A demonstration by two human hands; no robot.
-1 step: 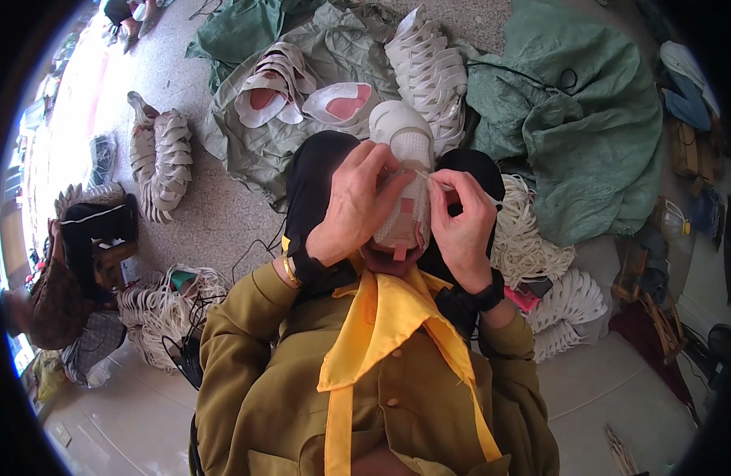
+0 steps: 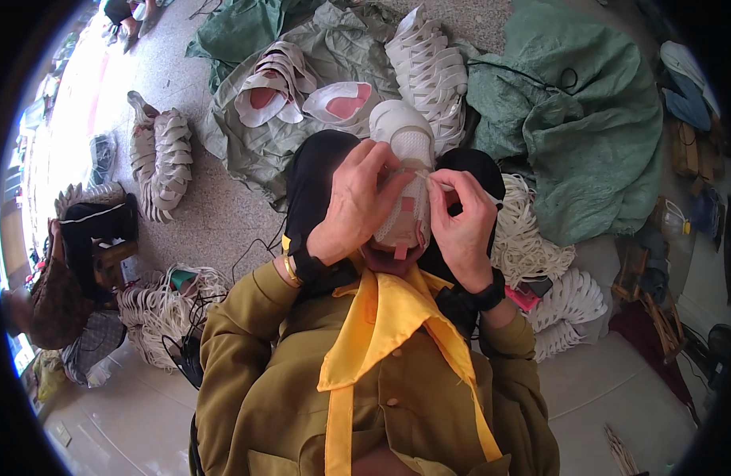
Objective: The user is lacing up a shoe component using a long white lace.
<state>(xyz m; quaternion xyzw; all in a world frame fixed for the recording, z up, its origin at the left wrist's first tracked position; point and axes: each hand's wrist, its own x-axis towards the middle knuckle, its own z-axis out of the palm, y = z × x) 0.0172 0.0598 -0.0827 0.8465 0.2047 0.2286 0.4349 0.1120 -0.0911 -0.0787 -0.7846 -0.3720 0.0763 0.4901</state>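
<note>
A white shoe upper [image 2: 414, 147] with pink tabs sits between my knees, its rounded toe pointing away from me. From the left, my left hand [image 2: 357, 198] closes over the upper, with thumb and fingertips at the lacing area. Opposite it, my right hand [image 2: 462, 213] pinches a thin pale shoelace [image 2: 421, 172] between thumb and forefinger. The lace runs across the upper toward the left thumb. My left fingers partly cover the lacing, so whether they also grip the lace is hidden.
Beyond my knees, loose white uppers [image 2: 346, 105] and a stacked row of uppers [image 2: 429, 79] lie on green sheeting [image 2: 580, 127]. Bundled white laces [image 2: 528, 234] are by my right knee. Another lace pile [image 2: 163, 313] lies left, with a person's arm [image 2: 57, 258] nearby.
Both hands keep their places at the upper. The right fingertips and the pinched lace have shifted only very slightly.
</note>
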